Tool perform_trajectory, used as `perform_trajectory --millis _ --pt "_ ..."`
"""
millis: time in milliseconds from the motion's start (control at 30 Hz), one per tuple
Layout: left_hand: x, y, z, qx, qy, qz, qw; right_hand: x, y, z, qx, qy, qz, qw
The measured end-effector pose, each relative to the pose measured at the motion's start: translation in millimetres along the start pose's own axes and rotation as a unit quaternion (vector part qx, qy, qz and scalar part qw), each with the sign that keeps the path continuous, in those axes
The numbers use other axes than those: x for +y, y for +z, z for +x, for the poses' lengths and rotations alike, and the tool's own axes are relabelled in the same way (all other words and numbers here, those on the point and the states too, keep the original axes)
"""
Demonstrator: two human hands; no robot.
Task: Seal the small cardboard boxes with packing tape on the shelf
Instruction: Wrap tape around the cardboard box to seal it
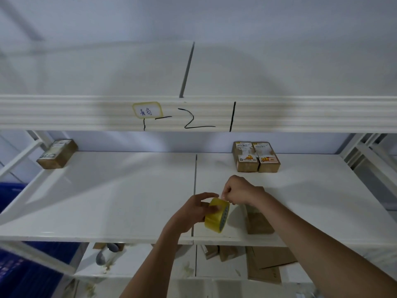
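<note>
Left hand (194, 211) grips the tape roll (217, 215); right hand (238, 191) pinches its loose end, fingers closed. One box (258, 222) waits beneath on the shelf (107, 190), apparently unsealed. Two labelled boxes (255, 157) at the rear right look finished.

White metal shelving (96, 194), pale wall (193, 18)

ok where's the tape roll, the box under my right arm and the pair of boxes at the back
tape roll (216, 215), head view, on its yellow outer band
box under the right arm (258, 223), head view, on its brown top face
pair of boxes (256, 157), head view, on the seam where the two meet
</note>
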State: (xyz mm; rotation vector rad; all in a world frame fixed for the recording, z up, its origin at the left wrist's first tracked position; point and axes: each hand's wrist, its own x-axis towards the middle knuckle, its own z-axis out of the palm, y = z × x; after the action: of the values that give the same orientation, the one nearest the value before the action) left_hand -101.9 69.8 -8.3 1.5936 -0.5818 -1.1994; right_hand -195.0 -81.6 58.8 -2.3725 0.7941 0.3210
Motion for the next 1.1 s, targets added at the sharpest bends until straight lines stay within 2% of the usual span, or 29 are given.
perform_trajectory --millis 100,400,567,700,833,967,1100 --pt "2 5 1 0.021 -0.004 0.013 1.0 -3 2 1 0.007 -0.01 -0.043 0.999" --pt "-15 33 -10 0.121 -0.048 0.033 0.991 -8 2 -19 0.0 -0.064 -0.069 0.996" --pt "-15 50 -34 0.128 -0.015 0.035 0.991 -6 2 -36 0.011 -0.079 -0.064 0.995" --pt "-22 51 -57 0.079 0.028 0.0 0.996 -3 -12 -42 -0.024 -0.089 -0.034 0.995" --pt "-39 58 -68 0.098 0.001 0.006 0.995 -2 -9 -52 -0.072 -0.077 0.004 0.994" --pt "-51 74 -67 0.115 -0.038 -0.048 0.991 -4 9 -63 -0.074 -0.09 -0.067 0.991" --pt "-63 79 -64 0.159 -0.077 -0.036 0.984 -6 19 -64 -0.046 -0.113 -0.112 0.986"
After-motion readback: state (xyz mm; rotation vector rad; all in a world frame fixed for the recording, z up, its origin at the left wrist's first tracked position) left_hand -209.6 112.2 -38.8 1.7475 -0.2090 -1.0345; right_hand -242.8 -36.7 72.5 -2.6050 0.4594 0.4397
